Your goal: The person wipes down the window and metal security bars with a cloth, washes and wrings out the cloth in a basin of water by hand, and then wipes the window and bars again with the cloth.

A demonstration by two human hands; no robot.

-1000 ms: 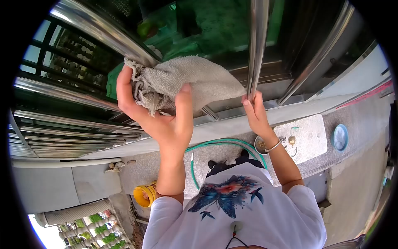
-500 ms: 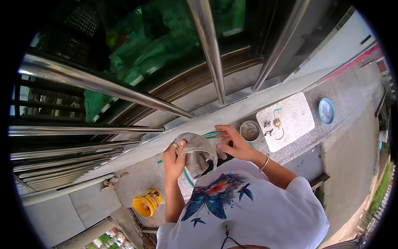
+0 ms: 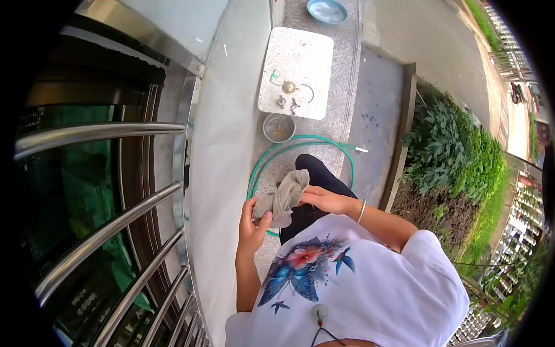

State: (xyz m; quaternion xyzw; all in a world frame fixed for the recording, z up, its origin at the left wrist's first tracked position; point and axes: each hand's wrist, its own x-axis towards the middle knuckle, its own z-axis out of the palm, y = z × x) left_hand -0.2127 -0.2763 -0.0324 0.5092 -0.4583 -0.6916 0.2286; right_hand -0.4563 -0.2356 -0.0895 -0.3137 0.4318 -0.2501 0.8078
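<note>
A crumpled grey-beige cloth [image 3: 281, 200] is held up in front of my chest, above my dark-trousered leg. My left hand [image 3: 252, 226] grips its lower left side, thumb on the near face. At the cloth's right edge, my right hand [image 3: 325, 199] takes hold of a fold, its fingertips partly hidden by the fabric. A green hose [image 3: 315, 139] lies coiled on the stone ledge beneath. Beyond it stands a metal bowl [image 3: 279, 128] with small brownish bits inside. Past that is a white speckled board [image 3: 300, 52] bearing a brass-coloured round piece [image 3: 288, 87] and several small dark parts.
At the far end of the ledge sits a blue basin [image 3: 327, 11]. Metal window bars [image 3: 110, 243] and a pale wall [image 3: 217, 173] run along the left. To the right are a planting bed with green shrubs [image 3: 445, 139] and its raised edging [image 3: 399, 139].
My view has swung to the right, bringing the hose and planting bed into sight. My right hand, its fingers spread beside the cloth before, now grasps its edge. The cloth is bunched smaller.
</note>
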